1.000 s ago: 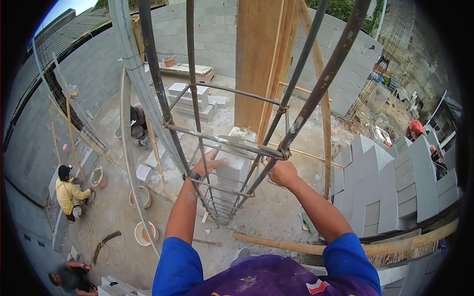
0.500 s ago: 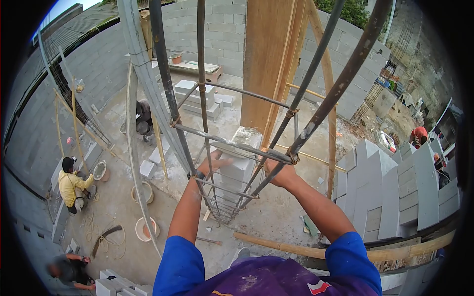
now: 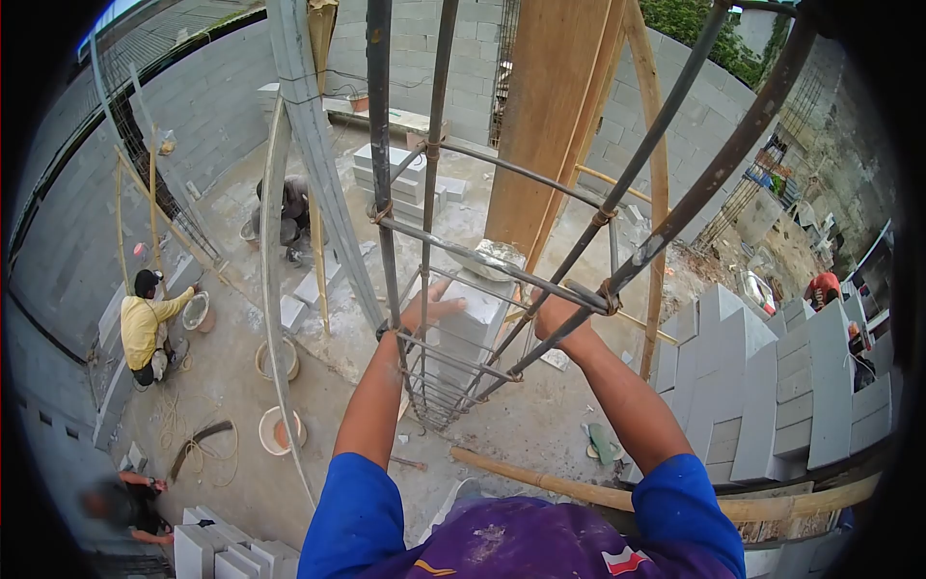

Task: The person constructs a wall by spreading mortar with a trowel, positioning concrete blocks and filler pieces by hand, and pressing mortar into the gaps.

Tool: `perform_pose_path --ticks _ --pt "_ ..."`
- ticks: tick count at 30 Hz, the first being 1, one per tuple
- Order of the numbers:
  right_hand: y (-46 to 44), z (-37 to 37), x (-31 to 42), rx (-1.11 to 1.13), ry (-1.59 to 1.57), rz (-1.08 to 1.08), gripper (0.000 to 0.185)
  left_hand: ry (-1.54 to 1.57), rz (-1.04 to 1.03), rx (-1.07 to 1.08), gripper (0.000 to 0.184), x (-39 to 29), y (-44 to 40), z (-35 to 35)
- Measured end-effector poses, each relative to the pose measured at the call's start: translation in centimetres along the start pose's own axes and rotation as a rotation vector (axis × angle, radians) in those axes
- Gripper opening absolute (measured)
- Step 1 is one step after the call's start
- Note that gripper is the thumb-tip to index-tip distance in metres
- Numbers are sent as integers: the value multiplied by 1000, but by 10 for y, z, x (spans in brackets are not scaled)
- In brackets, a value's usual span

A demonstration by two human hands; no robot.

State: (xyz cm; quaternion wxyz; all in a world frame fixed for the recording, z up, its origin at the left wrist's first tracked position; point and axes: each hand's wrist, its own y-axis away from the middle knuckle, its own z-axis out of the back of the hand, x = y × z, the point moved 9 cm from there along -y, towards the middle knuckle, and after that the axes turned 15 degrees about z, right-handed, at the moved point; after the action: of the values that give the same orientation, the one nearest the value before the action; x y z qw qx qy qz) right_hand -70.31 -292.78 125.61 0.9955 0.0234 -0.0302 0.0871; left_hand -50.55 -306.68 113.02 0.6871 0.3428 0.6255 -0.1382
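Note:
A tall steel rebar cage [image 3: 492, 253] stands in front of me, wide at the top of the view and narrowing downward. Pale grey blocks [image 3: 468, 314] form a narrow column seen through its bars. Against the left side of the top block lies my left hand [image 3: 432, 309], fingers apart and partly behind bars. My right hand [image 3: 559, 317] is at the column's right, beside the cage's near right bar; its fingertips are hidden. Just beyond the top block is a rough whitish lump [image 3: 494, 259], at the foot of a wooden board [image 3: 545, 125].
A metal strip [image 3: 273, 251] and bamboo pole [image 3: 579, 490] cross nearby. Stacked blocks [image 3: 743, 376] stand right. Buckets [image 3: 280, 429] sit on the floor [image 3: 347, 415]. A person in yellow [image 3: 145, 328] crouches left; others are at lower left, behind the strip and far right.
The cage and background have shifted rightward in view. My right hand has moved slightly right and up, and more of the block's top shows. The person in yellow now reaches toward a bucket.

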Motion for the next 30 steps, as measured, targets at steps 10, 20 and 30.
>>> perform_pose_path --ticks 10,20,30 --pt "7 9 -9 -21 83 64 34 98 58 159 89 -23 25 -21" --pt "9 -19 -7 119 -51 3 45 33 -43 71 80 -5 3 -8" --pt "6 -5 -36 -66 -91 2 32 28 -4 7 82 1 3 -3"
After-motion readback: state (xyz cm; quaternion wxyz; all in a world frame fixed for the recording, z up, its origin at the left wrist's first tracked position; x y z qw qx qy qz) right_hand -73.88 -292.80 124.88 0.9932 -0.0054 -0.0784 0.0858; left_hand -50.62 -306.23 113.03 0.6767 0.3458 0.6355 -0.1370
